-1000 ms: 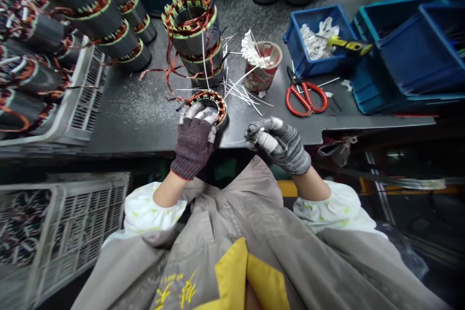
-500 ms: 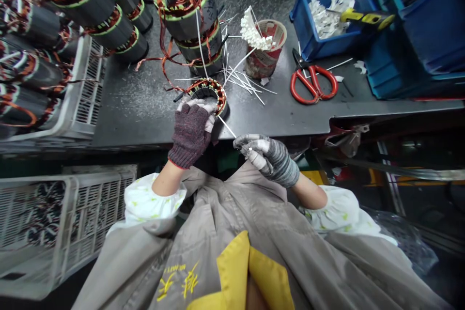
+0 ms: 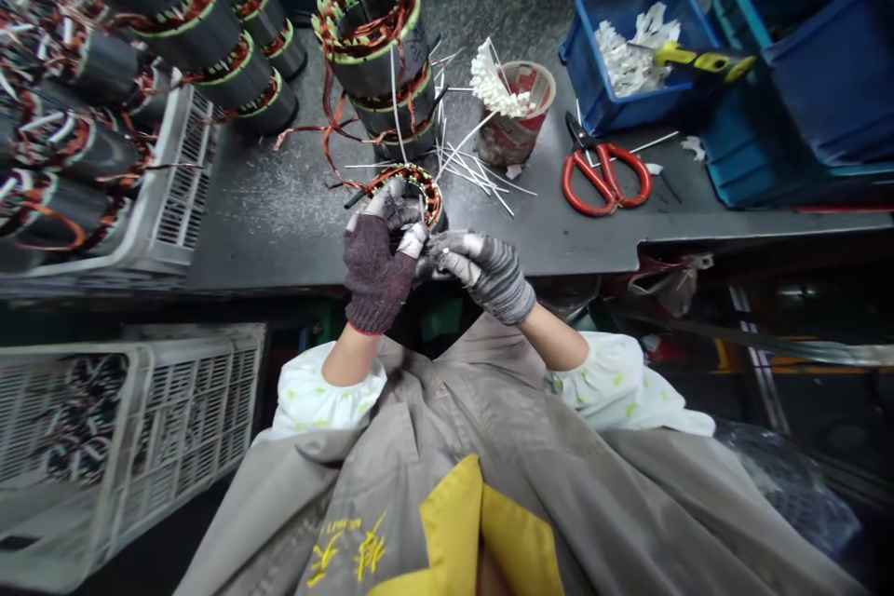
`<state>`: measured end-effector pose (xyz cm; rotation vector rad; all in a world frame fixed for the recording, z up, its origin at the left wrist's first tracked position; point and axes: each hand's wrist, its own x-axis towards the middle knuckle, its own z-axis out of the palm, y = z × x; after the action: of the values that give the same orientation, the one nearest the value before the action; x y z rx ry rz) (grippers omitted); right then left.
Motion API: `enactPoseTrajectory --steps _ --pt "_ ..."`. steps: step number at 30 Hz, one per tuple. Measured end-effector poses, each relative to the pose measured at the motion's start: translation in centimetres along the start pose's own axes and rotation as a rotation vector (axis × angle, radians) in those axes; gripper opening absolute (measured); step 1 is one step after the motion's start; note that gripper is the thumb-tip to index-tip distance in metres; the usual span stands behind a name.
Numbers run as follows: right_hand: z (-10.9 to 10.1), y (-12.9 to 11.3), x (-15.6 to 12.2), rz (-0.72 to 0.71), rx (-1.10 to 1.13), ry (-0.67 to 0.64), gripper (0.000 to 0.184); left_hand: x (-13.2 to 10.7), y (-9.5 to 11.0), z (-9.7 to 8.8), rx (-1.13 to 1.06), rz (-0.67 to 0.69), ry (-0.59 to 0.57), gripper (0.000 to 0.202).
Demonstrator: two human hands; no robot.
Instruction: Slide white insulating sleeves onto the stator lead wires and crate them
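A motor stator [image 3: 434, 197] with copper windings lies near the bench's front edge. My left hand [image 3: 381, 265], in a dark purple glove, is closed over its near left side, hiding much of the ring. Close beside it, my right hand [image 3: 485, 275], in a grey glove, has its fingers pinched together at the stator's near rim. A small white bit, the end of a white tie, shows at those fingertips; the rest of it is hidden. Another white tie [image 3: 397, 102] rises from the far side of the ring towards a stack of stators [image 3: 381, 65].
Loose white ties [image 3: 481, 177] lie right of the stator, before a red cup [image 3: 513, 135] holding more. Red-handled scissors [image 3: 606, 182] lie farther right, near a blue bin [image 3: 593, 79] with a yellow cutter [image 3: 705, 63] across it. A white crate [image 3: 178, 177] of stators stands left.
My right hand has moved up and left, from below the bench edge to the stator's rim. The taut white tie between hand and ring no longer shows. My left hand stays at the stator.
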<state>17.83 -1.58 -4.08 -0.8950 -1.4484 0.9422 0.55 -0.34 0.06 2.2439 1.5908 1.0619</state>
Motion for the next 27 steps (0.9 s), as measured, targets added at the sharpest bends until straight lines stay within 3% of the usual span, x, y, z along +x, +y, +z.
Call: enactPoseTrajectory --steps 4,6,13,19,23,27 --pt "-0.1 -1.2 0.6 0.37 0.243 0.107 0.041 0.3 0.2 0.3 0.042 0.068 0.086 0.019" --pt "-0.2 -1.8 1.1 0.421 0.251 0.091 0.042 0.4 0.2 0.4 0.077 0.112 0.107 0.016" --pt "-0.3 -1.1 2.2 0.158 0.018 0.049 0.029 0.1 0.2 0.4 0.172 0.138 0.096 0.02" --pt "-0.4 -0.7 2.3 0.118 -0.102 0.063 0.024 0.2 0.2 0.1 0.172 0.105 0.063 0.024" --pt "-0.6 -0.4 2.7 0.074 -0.162 0.002 0.03 0.0 0.2 -0.4 0.187 0.127 0.008 0.028" --pt "-1.7 -0.3 3.4 -0.041 -0.317 -0.143 0.032 -0.2 0.0 -0.9 0.167 0.164 -0.044 0.027"
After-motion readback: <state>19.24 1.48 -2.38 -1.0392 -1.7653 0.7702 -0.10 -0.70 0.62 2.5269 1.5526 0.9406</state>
